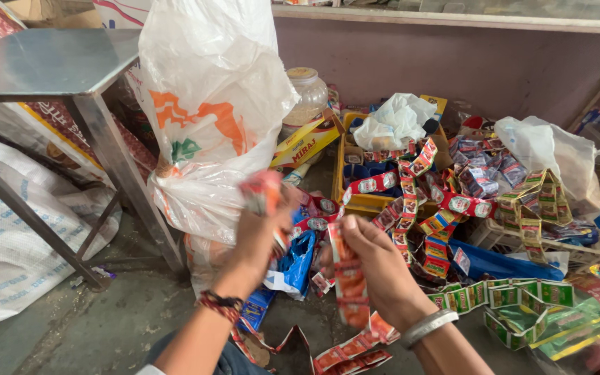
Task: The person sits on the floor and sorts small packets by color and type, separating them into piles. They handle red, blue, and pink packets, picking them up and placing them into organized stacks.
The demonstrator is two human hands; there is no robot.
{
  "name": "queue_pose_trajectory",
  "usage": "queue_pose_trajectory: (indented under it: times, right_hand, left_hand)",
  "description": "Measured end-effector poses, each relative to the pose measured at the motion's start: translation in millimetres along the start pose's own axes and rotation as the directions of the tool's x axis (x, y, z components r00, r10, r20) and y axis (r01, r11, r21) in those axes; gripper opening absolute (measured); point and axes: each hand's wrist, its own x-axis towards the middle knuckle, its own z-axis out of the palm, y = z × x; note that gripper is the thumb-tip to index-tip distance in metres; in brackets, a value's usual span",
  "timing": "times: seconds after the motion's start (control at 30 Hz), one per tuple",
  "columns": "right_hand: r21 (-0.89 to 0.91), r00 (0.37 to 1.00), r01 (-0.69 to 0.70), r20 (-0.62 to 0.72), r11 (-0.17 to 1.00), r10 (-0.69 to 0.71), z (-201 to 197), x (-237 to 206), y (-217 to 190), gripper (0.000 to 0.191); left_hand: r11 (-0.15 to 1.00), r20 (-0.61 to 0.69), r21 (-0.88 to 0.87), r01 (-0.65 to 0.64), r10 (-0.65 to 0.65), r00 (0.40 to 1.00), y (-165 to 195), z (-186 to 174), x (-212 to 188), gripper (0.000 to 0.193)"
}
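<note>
1. Far left: a grey metal table (50, 62) stands over printed white woven sacks (8, 236) lying on the concrete floor (105, 312).
2. Beside the table leg, a tall white plastic bag (210, 104) with orange and green print stands upright, bulging, its mouth out of view at the top.
3. My left hand (258, 236), a beaded thread band at its wrist, is raised in front of that bag. Its fingers are curled shut around the upper end of a strip of red and orange sachets (350, 292); that end is blurred, so I cannot tell exactly how it is pinched.
4. My right hand (376, 264), a metal bangle at its wrist, is just beside the left and slightly lower. Thumb and fingers are closed on the same strip, which hangs down from the grip and trails in folds onto the floor between my arms.
5. As I judge it, I am partway through this strip: one end is gathered in my hands, and a good length lies loose below.
6. Behind my hands, a yellow crate (355, 194) holds more red sachet strips, tangled and spilling over its edge; a plastic jar (307, 97) stands behind it.
7. Right: green sachet strips (515, 298) lie loose on the floor, with a crumpled white bag (550, 149) above them. These heaps look unsorted, so much seems left.
</note>
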Motion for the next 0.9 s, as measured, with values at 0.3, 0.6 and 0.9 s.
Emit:
queue_pose_trajectory:
  times: [0.3,0.6,0.9]
  right_hand:
    - [-0.366,0.943,0.324,0.200,0.872,-0.267,-3.8,11.3,-7.6,0.044]
    - [-0.380,0.993,-0.061,0.073,0.923,0.095,5.9,-0.9,-2.3,0.034]
    - [-0.370,0.974,-0.094,0.156,0.924,0.162,6.2,-5.5,-5.1,0.034]
  left_hand:
    - [0.955,0.116,0.022,-0.294,0.290,0.950,-10.5,22.0,-17.3,0.033]
    - [0.842,0.196,-0.029,-0.538,0.533,0.823,-0.3,27.4,-17.1,0.051]
    - [0.958,-0.015,-0.280,-0.065,0.064,0.998,3.4,32.0,-11.1,0.038]
